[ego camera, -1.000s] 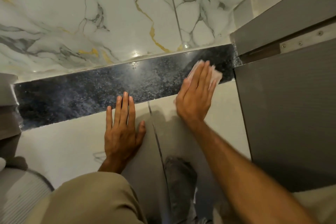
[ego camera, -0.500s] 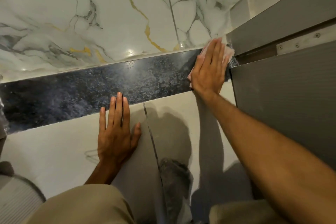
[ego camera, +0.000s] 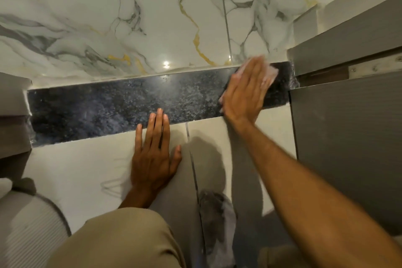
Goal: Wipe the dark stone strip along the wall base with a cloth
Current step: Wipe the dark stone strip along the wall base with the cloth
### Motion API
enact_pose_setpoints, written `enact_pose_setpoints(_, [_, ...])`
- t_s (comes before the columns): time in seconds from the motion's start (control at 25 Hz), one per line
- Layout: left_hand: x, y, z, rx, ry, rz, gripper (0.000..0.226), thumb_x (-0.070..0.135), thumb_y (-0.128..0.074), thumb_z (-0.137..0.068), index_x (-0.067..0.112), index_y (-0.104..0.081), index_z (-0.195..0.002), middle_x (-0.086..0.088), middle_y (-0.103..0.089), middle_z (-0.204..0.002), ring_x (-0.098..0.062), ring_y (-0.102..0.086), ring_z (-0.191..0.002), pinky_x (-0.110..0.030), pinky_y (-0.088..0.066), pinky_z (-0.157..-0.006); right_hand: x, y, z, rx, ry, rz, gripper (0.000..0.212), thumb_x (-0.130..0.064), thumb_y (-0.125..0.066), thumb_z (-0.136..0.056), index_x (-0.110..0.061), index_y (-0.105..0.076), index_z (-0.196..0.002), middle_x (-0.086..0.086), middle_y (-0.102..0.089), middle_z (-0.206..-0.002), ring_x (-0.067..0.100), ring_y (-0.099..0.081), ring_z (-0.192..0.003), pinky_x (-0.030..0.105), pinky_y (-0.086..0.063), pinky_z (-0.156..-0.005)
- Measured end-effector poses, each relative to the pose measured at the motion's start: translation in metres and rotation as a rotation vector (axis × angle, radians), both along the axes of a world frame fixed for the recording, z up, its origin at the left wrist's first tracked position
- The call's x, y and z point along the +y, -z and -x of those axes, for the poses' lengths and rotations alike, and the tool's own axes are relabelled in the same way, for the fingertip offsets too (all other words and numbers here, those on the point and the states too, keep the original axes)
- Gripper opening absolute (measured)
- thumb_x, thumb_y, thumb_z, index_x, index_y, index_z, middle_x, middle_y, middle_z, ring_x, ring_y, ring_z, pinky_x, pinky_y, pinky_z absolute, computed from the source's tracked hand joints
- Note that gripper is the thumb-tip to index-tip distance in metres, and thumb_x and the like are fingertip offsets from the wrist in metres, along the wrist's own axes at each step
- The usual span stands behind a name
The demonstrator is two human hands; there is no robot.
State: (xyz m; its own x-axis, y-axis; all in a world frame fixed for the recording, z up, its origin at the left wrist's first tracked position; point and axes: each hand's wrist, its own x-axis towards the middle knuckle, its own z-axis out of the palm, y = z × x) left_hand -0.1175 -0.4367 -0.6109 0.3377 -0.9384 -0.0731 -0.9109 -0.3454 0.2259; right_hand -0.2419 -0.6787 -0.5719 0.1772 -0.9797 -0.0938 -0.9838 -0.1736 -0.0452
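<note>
A dark speckled stone strip [ego camera: 113, 111] runs along the base of the marble wall, from a grey block at the left to a grey cabinet at the right. My right hand [ego camera: 245, 91] lies flat on the strip's right end and presses a pale pinkish cloth [ego camera: 272, 73] against it; only the cloth's edges show past the fingers. My left hand [ego camera: 154, 148] rests flat on the light floor tile just below the strip, fingers together, fingertips touching the strip's lower edge. It holds nothing.
White marble wall [ego camera: 130, 17] with grey and gold veins rises above the strip. A grey cabinet [ego camera: 348, 137] stands at the right. A crumpled grey rag [ego camera: 217, 222] lies on the floor near my knee [ego camera: 121, 239]. A ribbed white object [ego camera: 26, 230] sits at bottom left.
My right hand with the cloth went from the strip's middle right up to its far right corner, then slid slightly back left and down. The left hand has stayed planted on the tile.
</note>
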Motion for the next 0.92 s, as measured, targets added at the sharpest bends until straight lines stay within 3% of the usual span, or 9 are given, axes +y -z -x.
enact_pose_setpoints(0.12, [0.0,-0.011,-0.003,-0.001,-0.001,0.007,0.077,0.043,-0.034,-0.109,0.002,-0.022,-0.172,-0.021,-0.021,-0.181,-0.036,-0.024,-0.168,-0.056,-0.011,-0.138,0.117,-0.008,0.006,-0.009,-0.327,-0.004,0.066,-0.029,-0.034,-0.119,-0.002,-0.017,-0.176,0.022,-0.015,-0.186,0.034,-0.014,-0.175,0.058,-0.023,-0.141])
enact_pose_setpoints(0.2, [-0.001,-0.01,-0.001,0.018,0.007,0.016,0.075,0.042,-0.033,-0.108,0.001,-0.024,-0.171,-0.021,-0.022,-0.181,-0.036,-0.024,-0.168,-0.055,-0.01,-0.138,0.121,-0.01,0.024,-0.01,-0.424,-0.073,0.068,-0.03,-0.036,-0.117,-0.007,-0.016,-0.177,0.016,-0.014,-0.187,0.029,-0.013,-0.176,0.057,-0.022,-0.142])
enact_pose_setpoints(0.28, [-0.002,-0.003,-0.001,0.002,0.017,0.034,0.075,0.043,-0.029,-0.11,0.003,-0.019,-0.173,-0.019,-0.019,-0.182,-0.034,-0.019,-0.17,-0.053,-0.004,-0.14,0.068,-0.003,0.017,-0.01,-0.357,-0.053,0.067,-0.033,-0.03,-0.118,-0.009,-0.01,-0.178,0.014,-0.008,-0.189,0.027,-0.008,-0.177,0.054,-0.012,-0.144])
enact_pose_setpoints(0.4, [0.004,0.011,-0.001,-0.007,0.026,0.04,0.076,0.048,-0.025,-0.112,0.005,-0.014,-0.174,-0.019,-0.017,-0.183,-0.032,-0.013,-0.171,-0.052,0.0,-0.14,0.018,0.003,-0.023,-0.01,-0.172,0.02,0.065,-0.034,-0.027,-0.12,-0.005,-0.014,-0.177,0.015,-0.013,-0.188,0.03,-0.012,-0.176,0.055,-0.011,-0.144])
enact_pose_setpoints(0.48, [0.003,0.006,0.001,0.0,0.009,0.043,0.076,0.046,-0.029,-0.111,0.004,-0.016,-0.173,-0.019,-0.019,-0.182,-0.033,-0.016,-0.17,-0.052,-0.002,-0.14,0.063,0.005,-0.034,-0.051,-0.214,0.002,0.066,-0.034,-0.028,-0.12,-0.005,-0.011,-0.177,0.016,-0.011,-0.188,0.03,-0.01,-0.176,0.055,-0.012,-0.144])
enact_pose_setpoints(0.6, [0.009,-0.008,-0.002,0.012,-0.051,0.076,0.074,0.039,-0.039,-0.108,0.004,-0.024,-0.172,-0.02,-0.023,-0.179,-0.033,-0.022,-0.167,-0.057,-0.018,-0.136,0.163,-0.012,-0.009,0.003,-0.432,-0.103,0.073,-0.034,-0.042,-0.117,-0.01,-0.01,-0.178,0.014,-0.011,-0.188,0.028,-0.009,-0.175,0.054,-0.017,-0.144])
enact_pose_setpoints(0.68, [0.022,-0.007,-0.008,-0.003,-0.131,0.058,0.073,0.039,-0.037,-0.109,0.006,-0.024,-0.172,-0.02,-0.023,-0.18,-0.036,-0.022,-0.167,-0.058,-0.017,-0.137,0.152,-0.008,-0.015,-0.001,-0.491,-0.121,0.072,-0.036,-0.037,-0.118,-0.011,-0.009,-0.178,0.013,-0.007,-0.189,0.027,-0.006,-0.176,0.053,-0.014,-0.144])
enact_pose_setpoints(0.8, [0.044,0.004,-0.015,-0.065,-0.245,0.015,0.072,0.045,-0.026,-0.113,0.008,-0.017,-0.174,-0.02,-0.017,-0.182,-0.035,-0.015,-0.17,-0.052,-0.001,-0.139,0.082,0.004,-0.078,-0.022,-0.437,-0.013,0.067,-0.038,-0.025,-0.119,-0.008,-0.01,-0.178,0.015,-0.007,-0.188,0.029,-0.008,-0.177,0.055,-0.014,-0.144])
enact_pose_setpoints(0.92, [0.061,0.005,-0.017,-0.031,-0.253,0.032,0.074,0.046,-0.03,-0.113,0.01,-0.012,-0.175,-0.017,-0.012,-0.183,-0.032,-0.006,-0.171,-0.05,0.002,-0.14,0.101,0.009,-0.087,-0.062,-0.434,-0.014,0.066,-0.038,-0.022,-0.12,-0.008,-0.011,-0.178,0.015,-0.008,-0.188,0.031,-0.008,-0.177,0.057,-0.017,-0.143])
